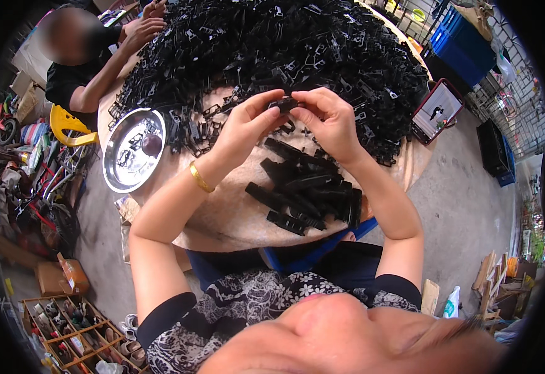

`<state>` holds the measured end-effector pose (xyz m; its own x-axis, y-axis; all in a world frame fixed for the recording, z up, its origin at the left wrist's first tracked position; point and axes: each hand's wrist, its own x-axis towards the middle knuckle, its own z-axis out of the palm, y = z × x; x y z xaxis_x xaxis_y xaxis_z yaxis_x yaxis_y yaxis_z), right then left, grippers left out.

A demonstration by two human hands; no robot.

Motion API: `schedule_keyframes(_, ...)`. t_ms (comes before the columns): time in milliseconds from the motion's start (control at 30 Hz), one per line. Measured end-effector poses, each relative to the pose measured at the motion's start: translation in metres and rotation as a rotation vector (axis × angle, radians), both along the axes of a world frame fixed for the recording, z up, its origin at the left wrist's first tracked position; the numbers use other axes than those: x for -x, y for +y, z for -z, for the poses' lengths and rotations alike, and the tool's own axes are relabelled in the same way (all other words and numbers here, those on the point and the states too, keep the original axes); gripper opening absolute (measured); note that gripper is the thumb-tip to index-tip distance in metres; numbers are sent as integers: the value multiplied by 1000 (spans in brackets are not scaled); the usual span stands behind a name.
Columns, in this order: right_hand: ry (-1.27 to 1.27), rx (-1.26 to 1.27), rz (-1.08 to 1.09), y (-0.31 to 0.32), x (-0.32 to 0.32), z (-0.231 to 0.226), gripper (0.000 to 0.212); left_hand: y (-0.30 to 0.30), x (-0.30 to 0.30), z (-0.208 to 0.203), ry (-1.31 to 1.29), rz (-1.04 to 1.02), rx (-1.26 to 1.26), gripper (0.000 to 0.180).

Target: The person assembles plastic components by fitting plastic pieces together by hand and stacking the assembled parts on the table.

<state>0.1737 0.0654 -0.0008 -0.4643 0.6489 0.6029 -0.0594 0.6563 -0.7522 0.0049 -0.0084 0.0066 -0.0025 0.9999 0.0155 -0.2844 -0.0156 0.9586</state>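
Observation:
My left hand (250,118) and my right hand (333,121) meet over the table, fingertips closed round a small black plastic piece (286,103). Fingers cover much of it, so its exact kind is hard to make out. Just beyond my hands rises a large heap of black plastic parts (272,47), many with open frame-like shapes. Below my right hand, on the near side of the table (216,212), lies a loose stack of longer black plastic pieces (310,184).
A round metal tray (123,189) on the left holds a few black parts and a dark round object. A tablet-like screen (437,111) stands at the right edge. Across the far left, another person's hands (146,28) reach to the heap. A yellow chair (66,126) stands nearby.

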Motion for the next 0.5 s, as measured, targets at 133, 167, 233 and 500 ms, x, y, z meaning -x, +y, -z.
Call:
schedule_keyframes(133, 14, 22, 17, 0, 0, 0, 22, 5, 4, 7, 230, -25, -94, 48)
schedule_keyframes(167, 14, 45, 16, 1, -1, 1, 22, 6, 4, 10, 213, -25, -141, 54)
schedule_keyframes(233, -27, 28, 13, 3, -1, 1, 22, 6, 4, 14, 196, -25, -188, 59)
schedule_keyframes(500, -137, -232, 82, 3, -4, 0, 23, 1, 4, 8, 417, 1, -227, 64)
